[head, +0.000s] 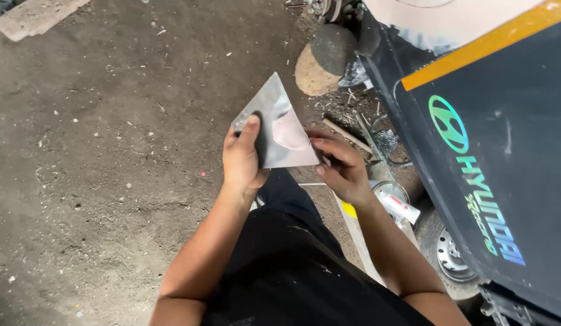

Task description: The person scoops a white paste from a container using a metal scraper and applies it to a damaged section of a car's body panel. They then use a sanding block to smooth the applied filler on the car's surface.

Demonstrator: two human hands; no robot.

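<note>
Your left hand [243,160] has a closed grip on the triangular metal plate [279,130], thumb pressed flat on its face, while your right hand [341,169] pinches the lower right corner; the plate is held in the air above your lap. Its edges look thin and sharp, so a slip of that thumb could cut you. Below lie the dirt floor [99,169] and, beside your right arm, the dark vehicle panel [510,151].

Shiny, seemingly metal triangular sheet [279,124], rough gritty dirt floor [105,157]
</note>
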